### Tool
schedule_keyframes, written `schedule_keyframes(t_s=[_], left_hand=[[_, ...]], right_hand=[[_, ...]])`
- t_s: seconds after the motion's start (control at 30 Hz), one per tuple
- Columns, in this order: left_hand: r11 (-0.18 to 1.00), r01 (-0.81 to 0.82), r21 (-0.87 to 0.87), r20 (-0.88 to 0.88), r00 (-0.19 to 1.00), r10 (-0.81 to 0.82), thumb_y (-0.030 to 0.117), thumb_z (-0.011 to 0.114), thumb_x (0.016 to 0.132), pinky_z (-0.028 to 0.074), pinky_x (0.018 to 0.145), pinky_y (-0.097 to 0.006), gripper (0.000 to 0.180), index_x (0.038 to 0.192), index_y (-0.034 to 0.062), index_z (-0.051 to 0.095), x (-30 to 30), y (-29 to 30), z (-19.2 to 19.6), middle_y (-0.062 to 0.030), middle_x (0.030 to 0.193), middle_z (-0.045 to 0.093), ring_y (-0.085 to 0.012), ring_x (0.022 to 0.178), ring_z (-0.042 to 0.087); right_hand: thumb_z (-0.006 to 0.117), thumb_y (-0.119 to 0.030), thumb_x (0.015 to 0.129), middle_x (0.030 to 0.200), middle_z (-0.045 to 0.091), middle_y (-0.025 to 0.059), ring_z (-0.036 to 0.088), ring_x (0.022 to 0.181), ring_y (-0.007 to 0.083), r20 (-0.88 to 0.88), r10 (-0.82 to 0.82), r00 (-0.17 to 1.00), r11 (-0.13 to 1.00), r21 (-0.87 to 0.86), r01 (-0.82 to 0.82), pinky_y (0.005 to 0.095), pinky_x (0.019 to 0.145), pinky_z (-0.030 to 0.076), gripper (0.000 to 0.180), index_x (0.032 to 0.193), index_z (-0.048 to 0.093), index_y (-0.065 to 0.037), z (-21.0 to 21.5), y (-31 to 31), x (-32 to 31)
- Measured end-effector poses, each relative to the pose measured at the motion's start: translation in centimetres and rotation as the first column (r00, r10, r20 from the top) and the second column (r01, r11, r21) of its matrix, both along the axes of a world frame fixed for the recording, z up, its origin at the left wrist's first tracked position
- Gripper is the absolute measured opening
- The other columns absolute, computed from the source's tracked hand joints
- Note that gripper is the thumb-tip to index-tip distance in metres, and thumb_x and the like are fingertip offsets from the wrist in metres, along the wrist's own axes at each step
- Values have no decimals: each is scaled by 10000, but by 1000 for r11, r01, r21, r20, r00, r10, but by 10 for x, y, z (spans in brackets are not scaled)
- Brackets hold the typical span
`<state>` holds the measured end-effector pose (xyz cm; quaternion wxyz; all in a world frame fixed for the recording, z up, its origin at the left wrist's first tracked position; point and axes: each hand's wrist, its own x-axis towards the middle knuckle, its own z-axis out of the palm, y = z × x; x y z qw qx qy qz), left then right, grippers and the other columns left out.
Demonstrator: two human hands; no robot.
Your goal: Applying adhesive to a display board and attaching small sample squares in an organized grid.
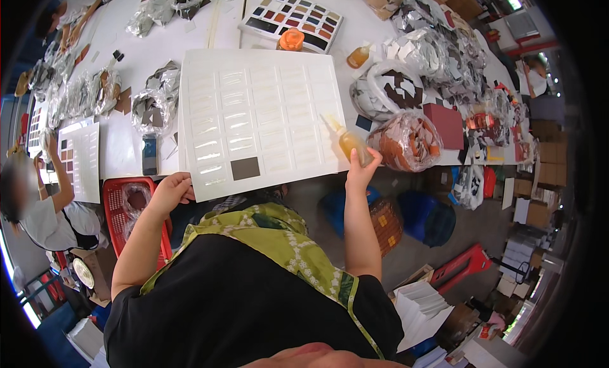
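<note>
My right hand (363, 168) is closed around a squeeze bottle (350, 143) of amber liquid. The bottle tilts, its pale nozzle (331, 122) pointing up and left over the right side of a white board (298, 159). Rows of shallow rectangles cover this board, many with shiny wet-looking streaks. One dark brown-grey swatch (245, 168) sits in the bottom row. At the board's lower left corner my left hand (174, 192) has its fingers curled closed against the edge; what they grip, if anything, is hidden. Whether the nozzle touches the board cannot be told.
Plastic bags of swatches (406, 140) crowd the right. A finished-looking colour chart (295, 19), an orange-topped container (291, 39) and another amber bottle (358, 57) lie beyond the board. A phone (150, 155) and a red basket (114, 206) are left. A co-worker (57, 209) works at far left.
</note>
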<state>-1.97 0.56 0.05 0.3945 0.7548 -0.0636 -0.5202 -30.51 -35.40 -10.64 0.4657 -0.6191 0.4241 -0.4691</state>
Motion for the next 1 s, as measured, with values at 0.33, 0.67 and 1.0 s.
schedule_keyframes(t_s=[0.33,0.67,1.0], left_hand=[[1000,4,24,10,1000,-4,188,433,958,442,632,-210,254,1108,32,565,-2,-3,6,-17,803,652,-87,712,615],[1000,-19,22,16,1000,19,181,438,949,444,634,-221,265,1130,28,558,-4,-2,7,-26,805,654,-94,711,608],[1000,-2,6,6,1000,2,185,440,946,444,628,-227,256,1117,35,557,-3,-2,4,-21,801,650,-96,704,604]], right_hand=[[679,-108,807,1123,425,134,444,1051,252,-206,64,977,979,-179,-102,374,927,354,377,1065,412,-43,-3,-7,11],[669,-103,817,1103,427,114,444,1053,238,-350,-116,930,941,-339,-10,366,924,363,370,1072,408,-40,-6,-36,29],[682,-114,799,1099,424,142,441,1048,260,-208,-130,969,980,-178,93,388,927,362,381,1070,425,-36,-12,-51,54]])
